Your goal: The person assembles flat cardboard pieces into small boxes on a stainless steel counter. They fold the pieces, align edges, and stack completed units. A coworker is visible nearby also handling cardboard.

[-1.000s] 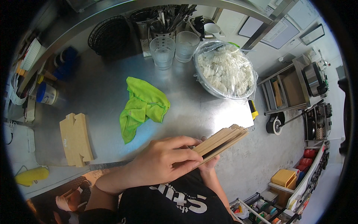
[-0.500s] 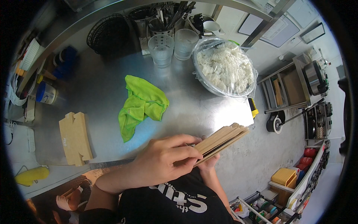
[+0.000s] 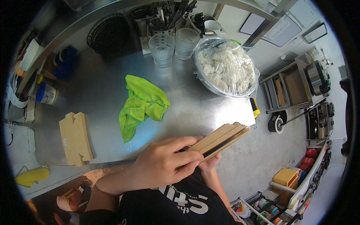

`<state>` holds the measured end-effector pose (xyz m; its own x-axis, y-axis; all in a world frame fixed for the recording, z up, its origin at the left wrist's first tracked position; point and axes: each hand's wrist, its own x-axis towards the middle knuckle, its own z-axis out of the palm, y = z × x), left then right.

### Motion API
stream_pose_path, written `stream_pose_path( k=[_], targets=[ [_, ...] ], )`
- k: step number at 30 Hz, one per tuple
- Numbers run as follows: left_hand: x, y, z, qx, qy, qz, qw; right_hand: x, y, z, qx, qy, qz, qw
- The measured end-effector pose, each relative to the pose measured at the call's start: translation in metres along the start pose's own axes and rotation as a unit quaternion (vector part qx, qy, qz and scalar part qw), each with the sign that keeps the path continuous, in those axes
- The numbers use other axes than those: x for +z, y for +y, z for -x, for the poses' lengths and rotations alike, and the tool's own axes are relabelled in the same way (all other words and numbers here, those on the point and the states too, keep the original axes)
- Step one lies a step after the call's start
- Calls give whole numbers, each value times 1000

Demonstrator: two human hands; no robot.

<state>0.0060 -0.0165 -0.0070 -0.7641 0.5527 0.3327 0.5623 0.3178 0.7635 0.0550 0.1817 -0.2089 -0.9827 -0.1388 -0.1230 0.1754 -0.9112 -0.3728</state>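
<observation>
A stack of flat brown cardboard pieces [image 3: 228, 137], with a dark band along its side, is held slanted just past the table's front edge. My left hand [image 3: 168, 159] is closed on its near end, thumb and fingers pinching the edges. My right hand [image 3: 212, 163] supports the stack from behind and below; most of its fingers are hidden by the cardboard. On the steel table [image 3: 101, 93] to the left lies a similar brown cardboard bundle [image 3: 76, 138] with notched sides. A crumpled green cloth [image 3: 142, 107] lies between it and the stack.
A bowl of cooked rice [image 3: 227, 67] under plastic film stands at the back right. Two ribbed clear cups [image 3: 162, 50], a cutlery holder [image 3: 163, 24] and a black basket [image 3: 107, 33] line the back. A steel shelf bar [image 3: 123, 11] crosses above.
My left fingers have shifted slightly on the near end of the stack and closed further over it. The stack is tilted a little differently; the table's things stay put.
</observation>
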Motion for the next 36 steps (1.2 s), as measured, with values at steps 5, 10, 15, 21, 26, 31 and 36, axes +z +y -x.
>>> stream_pose_path(
  k=[5, 10, 15, 21, 26, 31, 36],
  targets=[
    [-2, -1, 1, -15, -3, 24, 1000, -4, -2, 1, 10, 2, 7, 1000],
    [-3, -1, 2, -21, -7, 30, 999, -7, 0, 0, 4, -10, 4, 1000],
    [-5, -1, 1, -35, -12, 46, 998, -6, 0, -1, -2, -28, 4, 1000],
    [-5, 0, 1, -47, -6, 62, 997, -2, 1, 0, -5, -33, 13, 999],
    [-5, 0, 1, -49, -3, 65, 997, -1, 0, -1, -9, -29, 22, 999],
    [-4, -1, 0, -40, 6, 69, 997, -1, 0, -1, -1, -26, 3, 1000],
    [-3, 0, 0, -46, 2, 66, 997, 0, 0, -1, -3, -14, 8, 1000]
  ],
)
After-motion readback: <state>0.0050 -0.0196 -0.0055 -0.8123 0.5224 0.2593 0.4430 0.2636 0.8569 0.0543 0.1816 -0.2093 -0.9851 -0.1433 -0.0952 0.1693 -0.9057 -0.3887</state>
